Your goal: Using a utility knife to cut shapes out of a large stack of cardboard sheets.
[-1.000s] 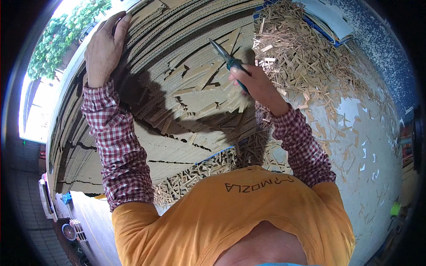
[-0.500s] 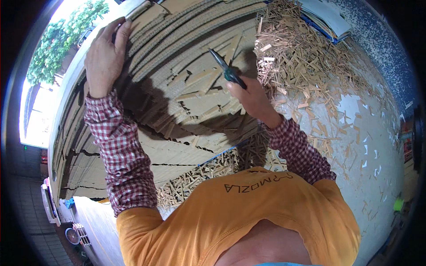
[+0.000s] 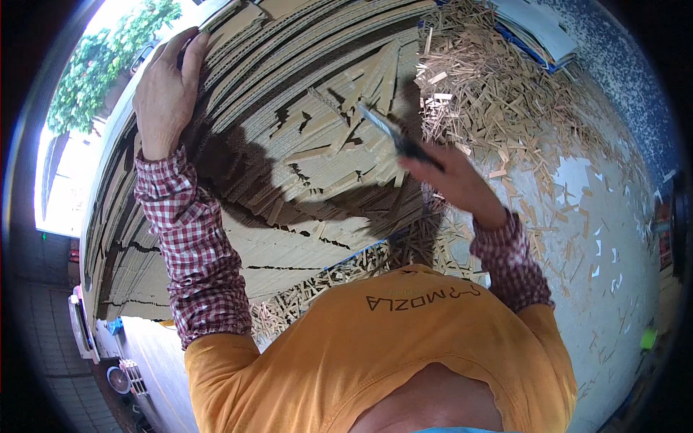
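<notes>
A large stack of corrugated cardboard sheets [image 3: 303,252] lies before me, its layered edges curving across the upper left. My left hand [image 3: 166,94] rests on the stack's far left edge, fingers stretched out and thumb apart. In my right hand [image 3: 458,180] is a hand tool [image 3: 386,130] with a long metal end and a dark handle; motion blurs it, so its exact kind is unclear. The tool points up and left over loose cardboard strips [image 3: 339,130] and torn slots on the stack's face. Whether its tip touches the cardboard cannot be made out.
Heaped cardboard scraps [image 3: 498,94] spread right of the stack, with more scraps [image 3: 281,314] along its near edge. White paper bits lie on the pale floor [image 3: 570,289]. Folded sheets [image 3: 534,32] lie at the far right by a speckled blue surface [image 3: 613,58].
My right hand has drawn back to the right with the tool, away from the strips. The left hand stays at the stack's edge, shifted barely to the left.
</notes>
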A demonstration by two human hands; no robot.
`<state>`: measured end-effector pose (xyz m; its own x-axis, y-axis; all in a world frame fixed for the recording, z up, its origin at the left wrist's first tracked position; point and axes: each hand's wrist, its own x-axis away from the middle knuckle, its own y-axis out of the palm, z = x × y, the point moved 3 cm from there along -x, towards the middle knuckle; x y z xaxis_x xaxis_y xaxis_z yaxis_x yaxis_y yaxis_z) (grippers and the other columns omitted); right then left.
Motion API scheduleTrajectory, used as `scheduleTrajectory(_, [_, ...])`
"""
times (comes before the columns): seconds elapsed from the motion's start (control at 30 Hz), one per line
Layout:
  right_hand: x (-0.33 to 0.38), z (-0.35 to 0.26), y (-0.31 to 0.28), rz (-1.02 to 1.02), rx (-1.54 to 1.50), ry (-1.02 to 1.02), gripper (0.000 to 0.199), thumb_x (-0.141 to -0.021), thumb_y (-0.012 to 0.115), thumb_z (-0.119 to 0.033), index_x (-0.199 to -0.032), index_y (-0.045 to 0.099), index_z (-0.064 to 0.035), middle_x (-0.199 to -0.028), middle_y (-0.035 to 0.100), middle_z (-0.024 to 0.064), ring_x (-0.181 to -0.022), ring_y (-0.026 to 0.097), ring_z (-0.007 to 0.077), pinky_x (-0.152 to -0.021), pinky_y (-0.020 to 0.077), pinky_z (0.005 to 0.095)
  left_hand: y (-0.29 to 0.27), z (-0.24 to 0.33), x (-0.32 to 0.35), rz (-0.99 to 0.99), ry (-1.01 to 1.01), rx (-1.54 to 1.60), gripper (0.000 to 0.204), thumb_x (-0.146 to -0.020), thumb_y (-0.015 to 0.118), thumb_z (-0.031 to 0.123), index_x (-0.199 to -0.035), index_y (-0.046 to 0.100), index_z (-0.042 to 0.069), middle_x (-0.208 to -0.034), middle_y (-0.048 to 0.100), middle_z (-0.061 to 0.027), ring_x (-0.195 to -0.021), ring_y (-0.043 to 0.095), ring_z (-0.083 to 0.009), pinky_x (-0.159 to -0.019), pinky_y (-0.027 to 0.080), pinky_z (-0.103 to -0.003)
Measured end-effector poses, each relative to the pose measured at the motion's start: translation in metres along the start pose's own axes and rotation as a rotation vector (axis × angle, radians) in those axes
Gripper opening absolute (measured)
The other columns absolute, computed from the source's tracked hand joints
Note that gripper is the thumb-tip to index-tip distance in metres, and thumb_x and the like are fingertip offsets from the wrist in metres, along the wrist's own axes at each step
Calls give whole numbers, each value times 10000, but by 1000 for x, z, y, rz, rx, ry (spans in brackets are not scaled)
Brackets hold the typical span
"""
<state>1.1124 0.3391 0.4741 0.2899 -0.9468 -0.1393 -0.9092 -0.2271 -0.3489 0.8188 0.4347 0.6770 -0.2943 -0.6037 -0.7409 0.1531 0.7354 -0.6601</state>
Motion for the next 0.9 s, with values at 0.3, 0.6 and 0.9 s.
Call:
scheduleTrajectory(0.3, [-51, -2, 5, 75, -499, 34, 324, -904, 502, -346, -857, 623, -49, -658, 504, -29, -542, 419, 57, -522, 357, 213, 13, 17, -6, -17, -8, 48, 489, -905, 405, 513, -1138, 607, 134, -1023, 631, -149, -880, 624, -301, -761, 479, -368])
scheduleTrajectory(0.6, [75, 88, 66, -265, -98, 201, 418, -876, 549, -372, -1082, 592, -10, -778, 620, 96, -725, 554, 113, -672, 446, 282, 11, 10, -4, -10, 5, 21, 470, -901, 420, 497, -1102, 624, 125, -971, 642, -141, -848, 623, -309, -739, 478, -393])
scheduleTrajectory(0.9, [-37, -21, -24, 32, -2, 49, 448, -893, 502, -453, -935, 668, -39, -540, 310, -39, -527, 312, 74, -500, 240, 249, 19, 5, -7, 1, 30, 17, 490, -897, 408, 525, -1128, 611, 144, -979, 636, -133, -857, 625, -299, -733, 485, -391])
